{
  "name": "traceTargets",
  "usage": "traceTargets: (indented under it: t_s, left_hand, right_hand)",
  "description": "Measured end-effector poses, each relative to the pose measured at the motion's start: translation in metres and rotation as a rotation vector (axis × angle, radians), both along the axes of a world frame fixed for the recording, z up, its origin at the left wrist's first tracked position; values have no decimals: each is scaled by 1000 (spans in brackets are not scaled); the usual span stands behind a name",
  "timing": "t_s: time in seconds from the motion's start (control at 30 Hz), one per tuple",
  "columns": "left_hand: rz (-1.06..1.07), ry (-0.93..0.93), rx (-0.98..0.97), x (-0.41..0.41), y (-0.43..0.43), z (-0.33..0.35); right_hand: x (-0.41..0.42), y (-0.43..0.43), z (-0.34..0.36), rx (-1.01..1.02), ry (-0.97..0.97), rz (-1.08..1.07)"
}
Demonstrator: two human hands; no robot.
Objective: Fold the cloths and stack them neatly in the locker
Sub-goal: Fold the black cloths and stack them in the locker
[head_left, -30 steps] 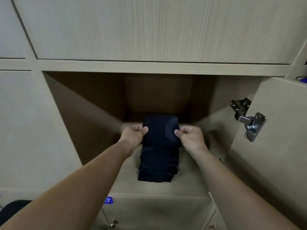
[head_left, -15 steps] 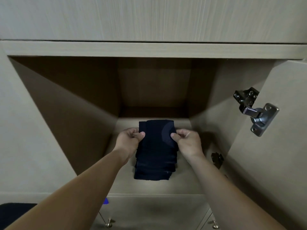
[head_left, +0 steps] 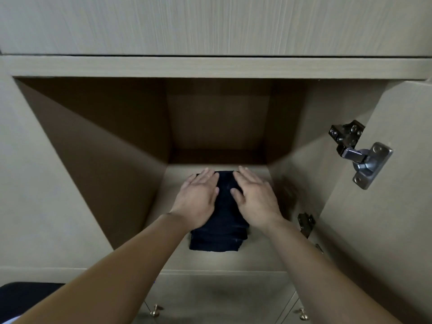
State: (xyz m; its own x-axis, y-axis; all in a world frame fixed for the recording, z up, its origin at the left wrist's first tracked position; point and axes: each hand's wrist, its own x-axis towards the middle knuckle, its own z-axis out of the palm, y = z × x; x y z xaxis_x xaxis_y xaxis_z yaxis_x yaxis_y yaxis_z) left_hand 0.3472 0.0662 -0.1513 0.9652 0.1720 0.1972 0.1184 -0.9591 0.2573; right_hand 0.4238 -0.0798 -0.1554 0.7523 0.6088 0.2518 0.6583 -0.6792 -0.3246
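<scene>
Head: hands press stacked cloths.

Both hands — left hand, right hand — flat (fingers straight) atop the dark folded cloths inside the open locker.

The left hand and right hand lie flat over the stack of dark cloths and hide most of its top. Only a narrow strip between them and the front edges show. The layers blur together in the dark, so they cannot be counted. The open door on the right and a dark shape at the bottom left are cut off by the picture's edges.
</scene>
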Motion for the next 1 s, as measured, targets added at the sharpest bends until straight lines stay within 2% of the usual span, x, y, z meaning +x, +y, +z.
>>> traceTargets:
  t_s: [0.13,0.23,0.47,0.67,0.73,0.87,1.0]
  left_hand:
    - [-42,254,76,1,7,-16]
    - [-62,304,60,-1,15,-30]
    - [-72,249,-118,-4,22,-54]
    - [-67,230,-69,0,23,-55]
    - [-56,172,-92,-4,20,-47]
    - [-1,40,-271,-21,14,-38]
    - [60,-6,-547,-46,10,-43]
  right_hand:
    - [0,6,-15,-279,155,44]
    - [-1,6,-29,-303,176,41]
    - [-4,8,-52,-226,188,31]
    - [-5,8,-44,-284,160,28]
    - [-7,7,-35,-295,125,32]
    - [-17,0,-22,-195,-27,48]
    - [-39,-5,-19,-123,-135,80]
